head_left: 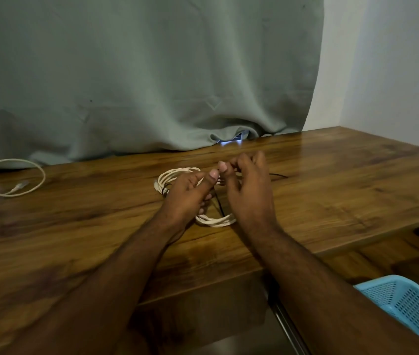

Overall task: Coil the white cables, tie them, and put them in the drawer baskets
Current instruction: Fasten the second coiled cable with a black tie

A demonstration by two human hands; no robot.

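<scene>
White cable coil (216, 221) lay flat on the wooden bench (331, 190), mid-bench, partly under both hands. Thin black tie (220, 206) ran across the coil, w/ a black strand trailing right on the bench. Left hand (190, 193) was over the coil's left side, fingers curled, thumb up; looked like it was pinching the tie, but can't tell for sure. Right hand (249, 185) hovered over the coil's right side, fingers bent near the left thumb; grip not visible. 2nd white cable (8, 176) sat loose, single loop, far left near the grey curtain (152, 73). Blue baskets (408, 303) at lower right, below bench edge.
</scene>
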